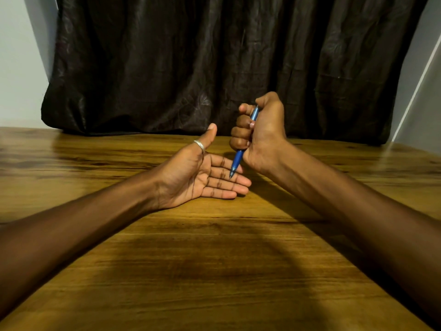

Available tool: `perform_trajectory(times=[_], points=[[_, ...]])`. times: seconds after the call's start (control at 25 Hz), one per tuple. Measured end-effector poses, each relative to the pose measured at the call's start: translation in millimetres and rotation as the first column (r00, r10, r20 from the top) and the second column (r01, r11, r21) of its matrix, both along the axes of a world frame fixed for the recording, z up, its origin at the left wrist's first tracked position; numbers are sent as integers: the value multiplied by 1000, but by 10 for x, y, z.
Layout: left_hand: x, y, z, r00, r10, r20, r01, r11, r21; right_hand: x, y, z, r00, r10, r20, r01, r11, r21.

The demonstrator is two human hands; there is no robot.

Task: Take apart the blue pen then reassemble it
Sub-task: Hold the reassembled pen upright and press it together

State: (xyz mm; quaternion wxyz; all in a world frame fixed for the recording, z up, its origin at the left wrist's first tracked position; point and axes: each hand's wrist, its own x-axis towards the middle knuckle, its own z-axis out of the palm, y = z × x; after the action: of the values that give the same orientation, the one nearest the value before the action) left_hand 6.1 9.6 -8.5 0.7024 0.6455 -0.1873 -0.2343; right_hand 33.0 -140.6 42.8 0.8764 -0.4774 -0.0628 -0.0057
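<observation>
The blue pen (237, 160) stands nearly upright, tip down, gripped in the fist of my right hand (261, 133). Its upper barrel shows between thumb and fingers, and its grip and metal tip stick out below the fist. My left hand (202, 174) lies palm up on the wooden table (214, 259) with fingers spread flat and a silver ring on the thumb. The pen's tip hovers over or touches the left hand's fingers; I cannot tell which. The pen appears to be in one piece.
A dark curtain (214, 63) hangs behind the table's far edge. Pale walls show at both sides. Both forearms rest across the tabletop, leaving bare wood between them and toward the near edge.
</observation>
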Motion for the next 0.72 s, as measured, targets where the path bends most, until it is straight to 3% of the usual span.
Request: perform_trajectory(times=[0.72], points=[[21, 0, -8, 1000, -11, 6, 11, 1000, 2, 8, 5, -3, 1000, 9, -6, -9, 1000, 5]])
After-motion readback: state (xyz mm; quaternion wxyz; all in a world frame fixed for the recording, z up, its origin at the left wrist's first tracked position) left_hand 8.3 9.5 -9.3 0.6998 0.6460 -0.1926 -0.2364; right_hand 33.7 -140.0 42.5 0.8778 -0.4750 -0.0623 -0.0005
